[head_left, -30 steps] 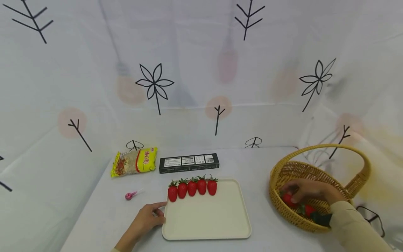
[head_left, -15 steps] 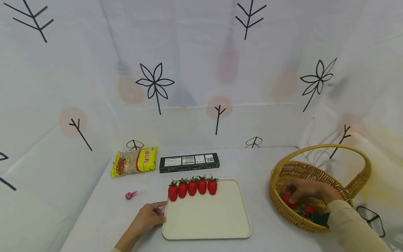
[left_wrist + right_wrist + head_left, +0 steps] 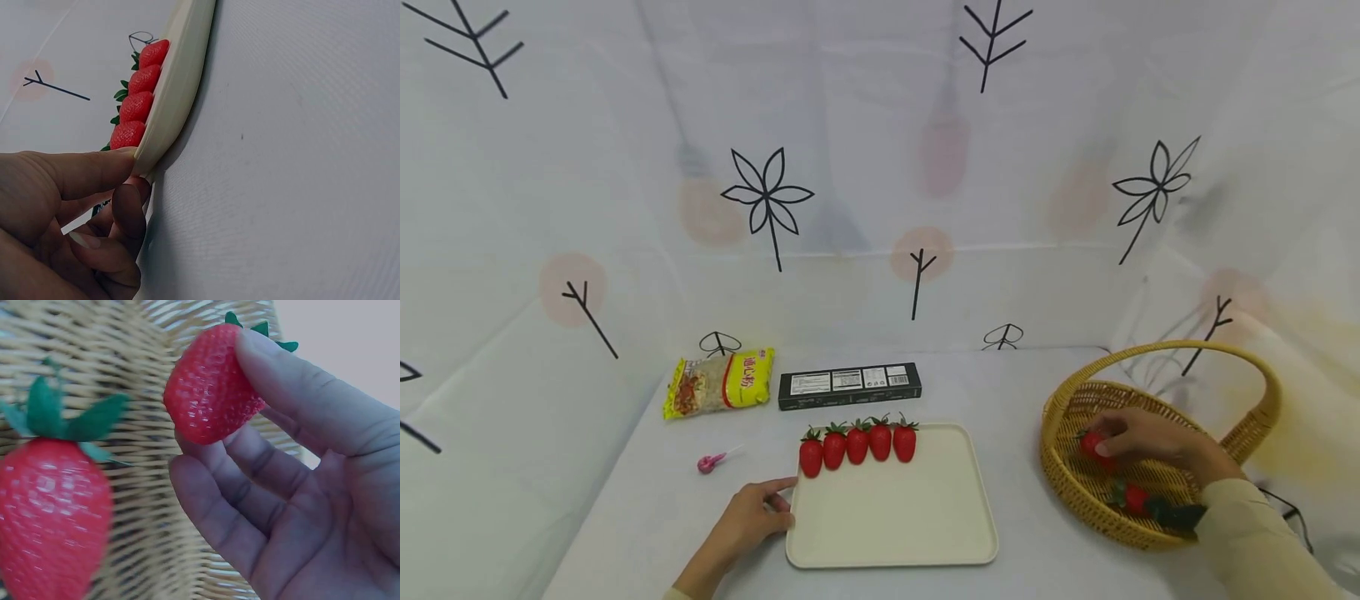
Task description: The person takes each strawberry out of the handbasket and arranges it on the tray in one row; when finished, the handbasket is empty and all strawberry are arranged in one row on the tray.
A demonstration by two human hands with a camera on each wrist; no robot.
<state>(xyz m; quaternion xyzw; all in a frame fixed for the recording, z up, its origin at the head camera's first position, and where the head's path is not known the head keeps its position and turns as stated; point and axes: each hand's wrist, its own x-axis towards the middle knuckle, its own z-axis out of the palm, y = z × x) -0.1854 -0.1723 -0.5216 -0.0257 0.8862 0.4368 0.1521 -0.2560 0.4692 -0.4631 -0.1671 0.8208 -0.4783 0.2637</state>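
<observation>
My right hand (image 3: 1138,435) pinches a red strawberry (image 3: 209,387) by its side, thumb against fingertips, inside the wicker basket (image 3: 1075,512). Another strawberry (image 3: 53,519) with green leaves lies beside it on the woven bottom. At the tray's left edge, my left hand (image 3: 751,521) grips the rim between thumb and fingers, as the left wrist view shows. The cream rectangular tray (image 3: 895,517) carries several strawberries (image 3: 857,446) in a row along its back left, leaves pointing away from me.
Behind the tray lies a long black box (image 3: 850,387) with white labels. A yellow food packet (image 3: 720,384) sits at the back left, and a pink lollipop (image 3: 707,463) lies in front of it. The basket's tall handle (image 3: 1195,346) arches over the right side.
My right hand has risen slightly up and to the right with the strawberry, away from the other one in the basket. The left hand and tray stay where they were.
</observation>
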